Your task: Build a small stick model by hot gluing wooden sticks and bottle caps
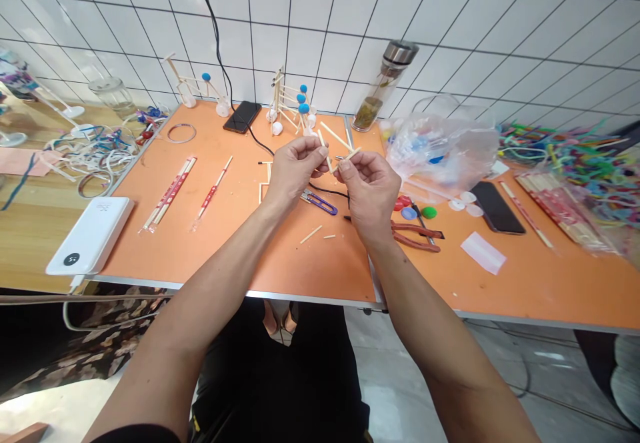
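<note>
My left hand (300,166) pinches a short wooden stick (321,138) between thumb and fingers, above the orange table. Close beside it, my right hand (370,186) is closed on another wooden stick (354,154). The two sticks come together between my fingertips; whether they are joined I cannot tell. A longer stick (335,135) slants just behind them, its lower end near my right fingers. Under my hands lie purple-handled snips (320,203) and a small stick frame (263,183), partly covered by my left hand. Orange-handled pliers (417,235) rest beside my right wrist.
Stick models with blue caps (303,99) stand by the tiled wall, near a phone (243,117) and a glass bottle (383,89). Wrapped chopsticks (173,193) and a power bank (93,233) lie left. A plastic bag (443,146) and second phone (499,208) are right.
</note>
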`<state>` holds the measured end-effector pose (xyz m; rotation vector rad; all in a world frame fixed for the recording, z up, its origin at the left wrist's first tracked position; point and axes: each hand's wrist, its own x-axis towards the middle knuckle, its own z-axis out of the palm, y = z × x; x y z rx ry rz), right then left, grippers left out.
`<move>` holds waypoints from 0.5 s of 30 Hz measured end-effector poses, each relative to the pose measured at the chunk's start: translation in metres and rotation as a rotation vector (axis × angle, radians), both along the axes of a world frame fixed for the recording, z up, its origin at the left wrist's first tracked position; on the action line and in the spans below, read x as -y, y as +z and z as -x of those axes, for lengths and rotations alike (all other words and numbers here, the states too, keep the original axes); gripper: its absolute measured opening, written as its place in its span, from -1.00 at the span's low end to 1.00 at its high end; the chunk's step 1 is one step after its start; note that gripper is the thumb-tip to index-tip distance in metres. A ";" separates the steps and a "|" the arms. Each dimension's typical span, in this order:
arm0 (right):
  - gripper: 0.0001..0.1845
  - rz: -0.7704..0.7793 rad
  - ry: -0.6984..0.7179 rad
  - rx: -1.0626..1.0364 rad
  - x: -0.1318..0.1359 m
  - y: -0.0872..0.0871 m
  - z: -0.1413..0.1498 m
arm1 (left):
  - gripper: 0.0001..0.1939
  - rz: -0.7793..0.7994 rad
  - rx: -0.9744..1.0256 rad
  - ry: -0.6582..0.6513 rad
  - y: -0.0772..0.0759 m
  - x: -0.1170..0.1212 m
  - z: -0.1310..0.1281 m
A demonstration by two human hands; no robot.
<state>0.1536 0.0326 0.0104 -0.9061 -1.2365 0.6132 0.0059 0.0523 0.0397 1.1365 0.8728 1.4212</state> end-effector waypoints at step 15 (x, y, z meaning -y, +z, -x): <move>-0.47 0.000 0.012 -0.036 0.002 0.003 0.001 | -0.85 0.012 0.019 -0.007 0.001 0.000 -0.001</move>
